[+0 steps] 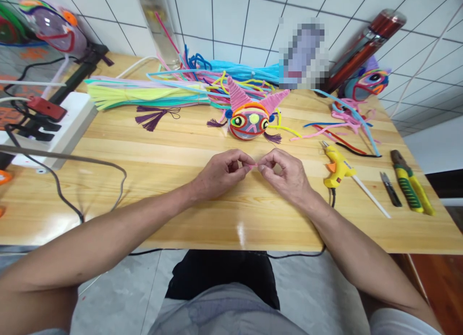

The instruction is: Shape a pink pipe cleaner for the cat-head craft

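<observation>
A small piece of pink pipe cleaner (pixel 254 166) stretches between my two hands, mostly covered by the fingertips. My left hand (pixel 226 171) pinches one end with thumb and forefinger. The other end is pinched by my right hand (pixel 284 171). Both hands are held low over the wooden table. Just beyond them sits a mask-like ornament (pixel 249 124), with pink horns, a red and orange outline, round eyes and purple tassels at its sides.
A yellow glue gun (pixel 338 166), small snips (pixel 390 189) and pliers (pixel 412 183) lie at right. Behind are bundled pipe cleaners (pixel 144 95), a purple tassel (pixel 154 117), a glass bottle (pixel 154 26) and a red flask (pixel 365 46). A white power strip (pixel 68 132) with cables stands at left.
</observation>
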### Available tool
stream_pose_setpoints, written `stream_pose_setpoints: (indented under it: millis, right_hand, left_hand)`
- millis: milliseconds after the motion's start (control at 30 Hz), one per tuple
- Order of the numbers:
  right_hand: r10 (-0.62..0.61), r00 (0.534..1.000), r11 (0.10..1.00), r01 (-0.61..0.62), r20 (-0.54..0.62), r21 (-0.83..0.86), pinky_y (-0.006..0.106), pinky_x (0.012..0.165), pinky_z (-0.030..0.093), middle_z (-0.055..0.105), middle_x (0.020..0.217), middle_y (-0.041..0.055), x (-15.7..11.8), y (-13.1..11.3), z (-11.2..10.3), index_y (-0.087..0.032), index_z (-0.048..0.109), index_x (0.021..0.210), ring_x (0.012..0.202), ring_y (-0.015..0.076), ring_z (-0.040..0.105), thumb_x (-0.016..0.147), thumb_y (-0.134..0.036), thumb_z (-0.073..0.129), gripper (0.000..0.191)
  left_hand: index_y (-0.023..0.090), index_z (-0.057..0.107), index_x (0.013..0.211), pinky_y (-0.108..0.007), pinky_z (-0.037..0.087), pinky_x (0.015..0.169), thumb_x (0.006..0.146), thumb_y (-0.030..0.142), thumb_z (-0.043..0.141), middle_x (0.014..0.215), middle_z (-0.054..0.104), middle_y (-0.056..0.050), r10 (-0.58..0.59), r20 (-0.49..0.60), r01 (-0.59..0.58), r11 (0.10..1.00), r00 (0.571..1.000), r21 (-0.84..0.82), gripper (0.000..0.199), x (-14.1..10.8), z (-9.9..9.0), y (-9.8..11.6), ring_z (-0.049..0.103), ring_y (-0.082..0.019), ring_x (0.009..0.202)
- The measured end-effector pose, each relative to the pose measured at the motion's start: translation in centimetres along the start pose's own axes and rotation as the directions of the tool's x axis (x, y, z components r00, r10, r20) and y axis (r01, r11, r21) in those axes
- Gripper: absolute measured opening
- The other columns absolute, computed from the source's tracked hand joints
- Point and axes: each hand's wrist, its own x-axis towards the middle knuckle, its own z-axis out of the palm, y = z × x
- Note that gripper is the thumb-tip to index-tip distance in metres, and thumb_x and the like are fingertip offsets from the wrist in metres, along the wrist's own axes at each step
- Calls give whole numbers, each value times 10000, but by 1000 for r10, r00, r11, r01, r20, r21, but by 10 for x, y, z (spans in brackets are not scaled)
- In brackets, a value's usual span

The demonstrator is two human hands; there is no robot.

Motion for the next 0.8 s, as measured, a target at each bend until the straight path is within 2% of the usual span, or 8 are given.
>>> stream_pose_setpoints:
  millis: [200, 267, 367, 467, 800]
  right_hand:
    - [1, 997, 1000, 0, 71, -11, 290, 627, 467, 624, 722, -13, 0, 4, -3, -238, 640, 831, 647, 156, 575, 869, -142, 626, 104]
    - [13, 996, 1000, -13, 91, 2, 285, 620, 467, 623, 717, -17, 0, 4, -4, -236, 639, 832, 641, 152, 572, 870, -148, 627, 97]
    - [46, 997, 998, -48, 62, 27, 285, 611, 479, 627, 715, -17, 0, 2, -3, -240, 652, 851, 657, 159, 591, 903, -173, 632, 87]
    - [92, 996, 994, -93, 20, 52, 304, 623, 516, 645, 744, -7, 0, -2, -1, -243, 668, 879, 691, 173, 628, 942, -202, 635, 81]
    - [108, 994, 993, -108, 15, 52, 335, 641, 561, 671, 765, -5, -3, -1, 2, -242, 668, 911, 711, 188, 662, 936, -189, 659, 60]
  left_hand:
    - [173, 786, 979, -228, 365, 568, 911, 219, 642, 707, 585, 24, -14, 44, 12, 999, 999, 37, 166, 1, -3, 0, 452, -93, 599]
    - [171, 787, 983, -229, 363, 562, 921, 245, 656, 693, 572, 27, -27, 57, 26, 999, 998, 23, 163, 1, -4, 0, 445, -94, 594]
    - [170, 760, 1035, -227, 333, 525, 934, 351, 723, 627, 501, 57, -56, 45, 57, 998, 997, -18, 211, 1, -2, 1, 415, -91, 556]
    - [174, 709, 1123, -223, 337, 512, 914, 386, 766, 623, 502, 76, -69, 30, 71, 996, 997, -50, 303, 1, 1, -1, 428, -89, 541]
    - [181, 721, 1027, -236, 310, 513, 948, 402, 728, 653, 527, 58, -50, -35, 48, 998, 998, -39, 235, 2, -2, -3, 403, -89, 549]
